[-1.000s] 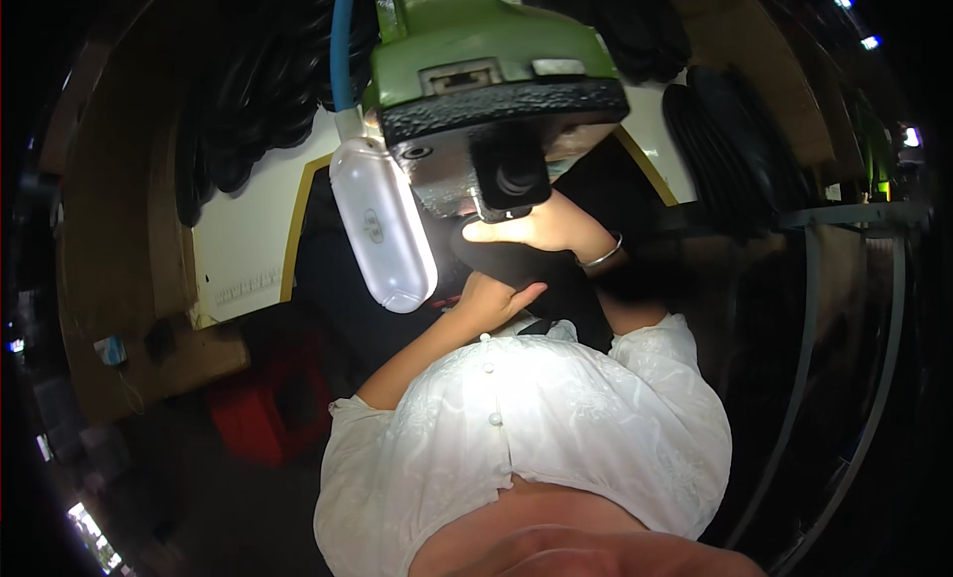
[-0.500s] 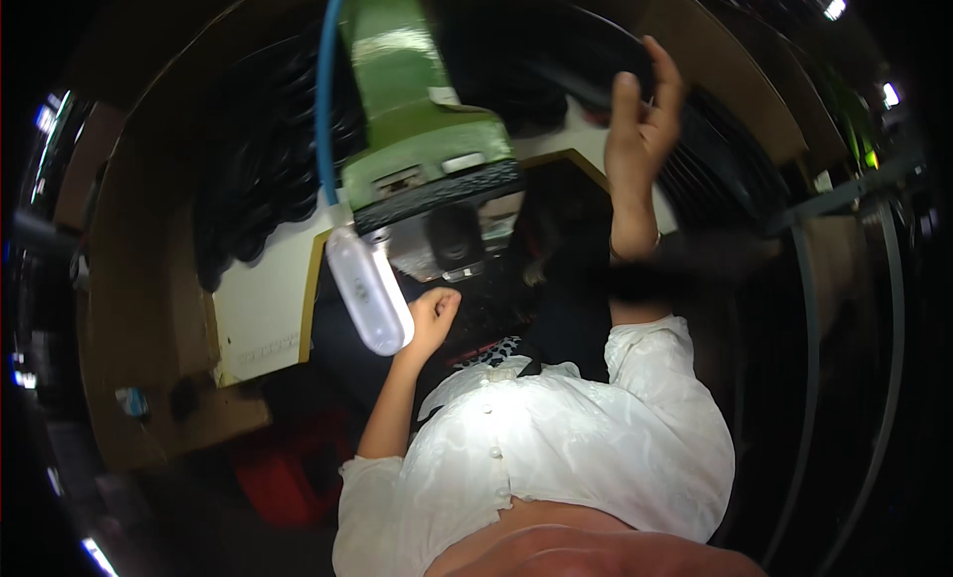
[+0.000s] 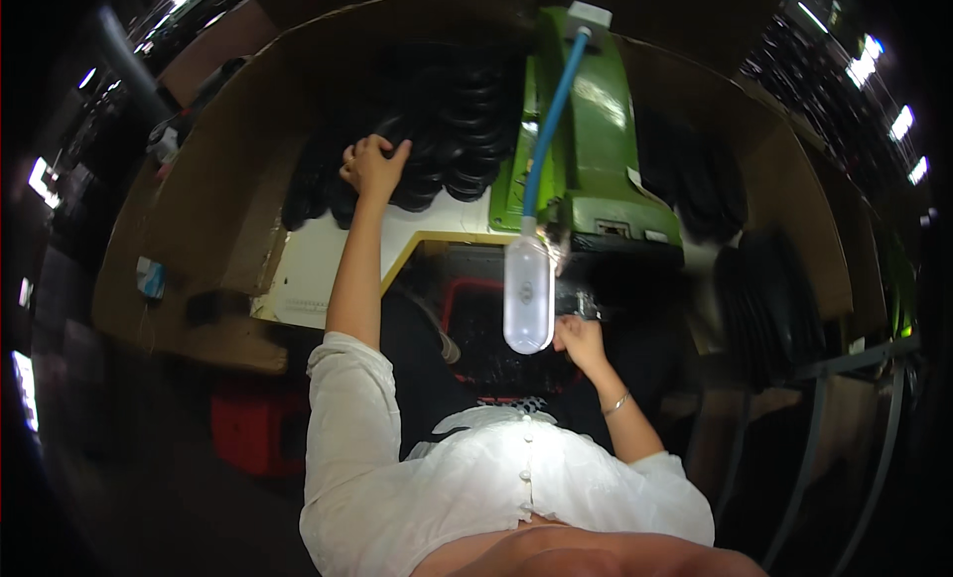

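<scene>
My left hand (image 3: 375,168) reaches to the far left. Its thumb stands apart from the bent fingers, and the fingertips rest on a heap of glossy, curved black pieces (image 3: 462,130); whether it has hold of one is not plain. Close to my lap, my right hand (image 3: 583,341) is closed just below the front of a green machine (image 3: 596,111), beside a pale oblong lamp (image 3: 528,299). Whatever its fingers hold, if anything, is lost in the dark and partly behind the lamp. The machine's working end is in shadow.
The lamp hangs from a blue stem (image 3: 556,130) in front of the machine. A white tabletop (image 3: 308,269) with a yellow edge borders a cut-out. Cardboard walls (image 3: 199,180) surround it. More black pieces (image 3: 769,289) lie at right, near metal rails (image 3: 854,364). A red stool-like object (image 3: 248,433) stands lower left.
The view has swung left, so the machine appears farther right. My left hand has gone from a fist near the machine to the heap; my right hand has come down from the far right and closed.
</scene>
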The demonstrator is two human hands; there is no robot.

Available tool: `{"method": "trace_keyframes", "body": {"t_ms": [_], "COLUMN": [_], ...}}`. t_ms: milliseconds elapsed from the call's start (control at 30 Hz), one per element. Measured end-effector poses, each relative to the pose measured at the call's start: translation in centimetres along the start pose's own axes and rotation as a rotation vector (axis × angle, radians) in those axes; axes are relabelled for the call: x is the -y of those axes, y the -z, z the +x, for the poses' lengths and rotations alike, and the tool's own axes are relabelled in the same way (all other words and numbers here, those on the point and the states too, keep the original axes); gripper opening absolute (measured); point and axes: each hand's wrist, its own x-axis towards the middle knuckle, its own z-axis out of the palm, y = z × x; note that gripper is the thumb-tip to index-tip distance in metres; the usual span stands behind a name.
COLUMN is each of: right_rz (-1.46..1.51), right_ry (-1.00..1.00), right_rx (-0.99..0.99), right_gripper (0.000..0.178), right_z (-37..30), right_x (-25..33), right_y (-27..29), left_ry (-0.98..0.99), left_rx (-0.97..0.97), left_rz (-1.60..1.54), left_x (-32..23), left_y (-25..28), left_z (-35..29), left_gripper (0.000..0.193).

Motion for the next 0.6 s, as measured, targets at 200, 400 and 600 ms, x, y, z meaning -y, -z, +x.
{"method": "trace_keyframes", "body": {"t_ms": [200,400,600], "right_rz": [-0.009,0.16,-0.197], "right_ry": [-0.029,-0.162,0.136], "right_rx": [-0.102,-0.042,0.056], "right_gripper": [0.028,0.036,0.081], "right_z": [-1.8,-2.8,-4.3], "right_x": [-0.3,0.2,1.3], "right_y": [0.1,4.2,2.0], "left_ry": [-0.058,-0.342,-0.381], "left_rx": [0.02,-0.347,0.018], "left_rz": [-0.079,-0.541,-0.97], "left_x": [-1.0,-3.9,-5.7], "left_y": [3.7,14.0,15.4], "left_z": [-2.8,-11.7,-19.8], "left_gripper": [0.032,0.056,0.036]}}
